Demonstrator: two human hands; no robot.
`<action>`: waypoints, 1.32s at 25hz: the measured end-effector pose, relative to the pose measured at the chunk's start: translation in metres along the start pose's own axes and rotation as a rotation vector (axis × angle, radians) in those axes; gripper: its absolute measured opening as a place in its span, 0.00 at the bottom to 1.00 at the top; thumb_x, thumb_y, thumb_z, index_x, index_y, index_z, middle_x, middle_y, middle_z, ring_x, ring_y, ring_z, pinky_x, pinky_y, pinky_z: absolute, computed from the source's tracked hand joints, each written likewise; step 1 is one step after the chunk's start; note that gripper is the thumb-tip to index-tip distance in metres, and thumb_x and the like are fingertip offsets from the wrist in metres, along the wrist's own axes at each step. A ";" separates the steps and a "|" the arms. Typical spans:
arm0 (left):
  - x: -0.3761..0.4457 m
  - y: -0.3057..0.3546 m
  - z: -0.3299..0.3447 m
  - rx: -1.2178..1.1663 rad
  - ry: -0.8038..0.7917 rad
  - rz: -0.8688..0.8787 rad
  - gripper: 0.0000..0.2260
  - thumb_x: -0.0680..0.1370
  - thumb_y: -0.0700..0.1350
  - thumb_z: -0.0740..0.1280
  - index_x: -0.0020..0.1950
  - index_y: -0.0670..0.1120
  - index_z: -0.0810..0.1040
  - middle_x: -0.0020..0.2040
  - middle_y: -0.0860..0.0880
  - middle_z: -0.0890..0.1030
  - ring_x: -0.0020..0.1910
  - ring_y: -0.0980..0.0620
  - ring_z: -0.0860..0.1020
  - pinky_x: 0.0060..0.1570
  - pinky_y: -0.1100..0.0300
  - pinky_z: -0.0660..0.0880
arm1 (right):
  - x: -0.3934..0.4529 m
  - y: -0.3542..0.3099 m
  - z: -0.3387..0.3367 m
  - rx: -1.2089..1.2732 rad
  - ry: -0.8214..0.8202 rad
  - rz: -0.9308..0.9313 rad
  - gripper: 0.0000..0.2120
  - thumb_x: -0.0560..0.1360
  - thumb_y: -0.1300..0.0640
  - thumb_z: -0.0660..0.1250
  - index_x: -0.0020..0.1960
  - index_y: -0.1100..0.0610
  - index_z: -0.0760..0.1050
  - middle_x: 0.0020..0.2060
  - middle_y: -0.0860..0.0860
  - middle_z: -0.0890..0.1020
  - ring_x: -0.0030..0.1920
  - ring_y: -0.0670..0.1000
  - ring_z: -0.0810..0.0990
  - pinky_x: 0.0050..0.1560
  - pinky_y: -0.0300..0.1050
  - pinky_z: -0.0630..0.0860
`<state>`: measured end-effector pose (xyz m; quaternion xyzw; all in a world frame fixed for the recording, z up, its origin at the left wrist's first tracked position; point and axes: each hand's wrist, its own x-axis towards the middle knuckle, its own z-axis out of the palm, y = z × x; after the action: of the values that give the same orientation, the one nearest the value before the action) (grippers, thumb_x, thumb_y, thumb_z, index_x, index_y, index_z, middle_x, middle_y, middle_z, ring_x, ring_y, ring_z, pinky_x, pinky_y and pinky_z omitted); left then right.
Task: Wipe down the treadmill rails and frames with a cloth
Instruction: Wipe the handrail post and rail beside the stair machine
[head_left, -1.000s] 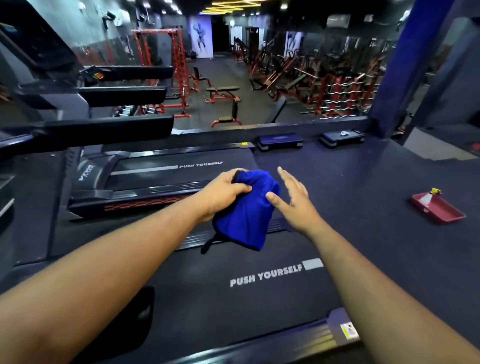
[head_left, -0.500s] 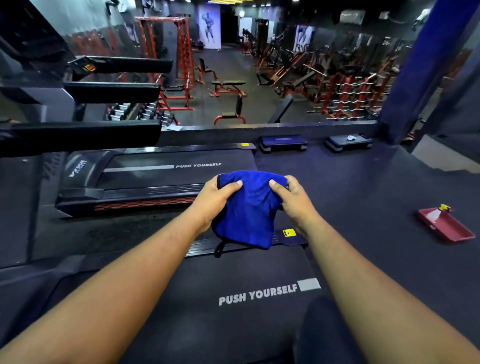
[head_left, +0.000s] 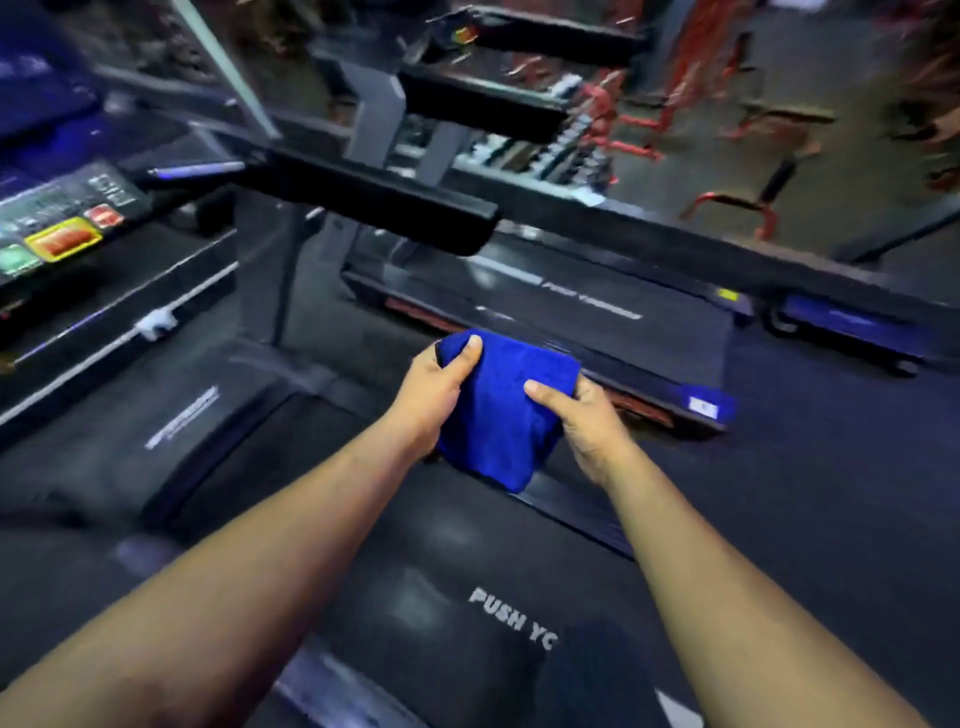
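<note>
We see a blue microfibre cloth (head_left: 504, 410) bunched between both hands, held in the air above the treadmill belt (head_left: 426, 571), touching no rail. Left hand (head_left: 434, 397) has its grip closed on the cloth's left upper edge, thumb on top; right hand (head_left: 584, 423) has its grip closed on the right side, thumb pressed into the fabric.

Handling, our judgement: light, soft, limp, sags at the bottom point, nothing fragile. It will fold to any shape and drag well on plastic and foam. Best taken as a flat pad under the palm, loose ends tucked in so they don't trail.

Nearest target looks like the padded black handrail (head_left: 374, 205), up and left of the hands, well apart from the cloth. The console (head_left: 62, 228) with coloured buttons sits far left. The side rail (head_left: 566, 512) runs just under and beside the cloth along the belt's right edge.

Room: a gym, dark rubber floor (head_left: 831, 493), a second treadmill (head_left: 571, 317) beyond ours, red weight benches and racks (head_left: 737, 208) behind, all motion-blurred. Lighting dim; small details on the console cannot be read.
</note>
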<state>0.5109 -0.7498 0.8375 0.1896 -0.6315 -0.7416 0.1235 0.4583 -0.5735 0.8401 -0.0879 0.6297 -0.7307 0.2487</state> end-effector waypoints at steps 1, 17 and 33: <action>-0.002 0.013 -0.007 0.060 0.109 -0.003 0.17 0.77 0.54 0.70 0.56 0.42 0.81 0.53 0.44 0.85 0.54 0.46 0.83 0.56 0.50 0.79 | 0.012 -0.012 0.006 -0.019 -0.049 0.028 0.12 0.75 0.65 0.70 0.58 0.60 0.79 0.50 0.52 0.86 0.50 0.49 0.84 0.50 0.42 0.80; -0.259 0.088 -0.181 0.921 1.221 -0.286 0.10 0.78 0.57 0.65 0.52 0.53 0.80 0.49 0.52 0.82 0.50 0.49 0.80 0.52 0.48 0.77 | -0.019 -0.036 0.245 -0.740 -0.862 -0.008 0.14 0.78 0.49 0.67 0.60 0.53 0.78 0.52 0.52 0.84 0.54 0.55 0.81 0.55 0.49 0.76; -0.300 0.022 -0.320 0.144 1.187 -0.341 0.27 0.77 0.63 0.53 0.77 0.63 0.61 0.80 0.56 0.57 0.79 0.56 0.56 0.78 0.51 0.52 | -0.173 0.108 0.421 -0.469 -1.033 0.208 0.30 0.76 0.36 0.52 0.76 0.36 0.51 0.80 0.44 0.51 0.80 0.46 0.48 0.77 0.54 0.45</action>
<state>0.9186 -0.9116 0.8550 0.6757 -0.4646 -0.4744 0.3202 0.8208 -0.8692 0.8483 -0.4235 0.5772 -0.4054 0.5684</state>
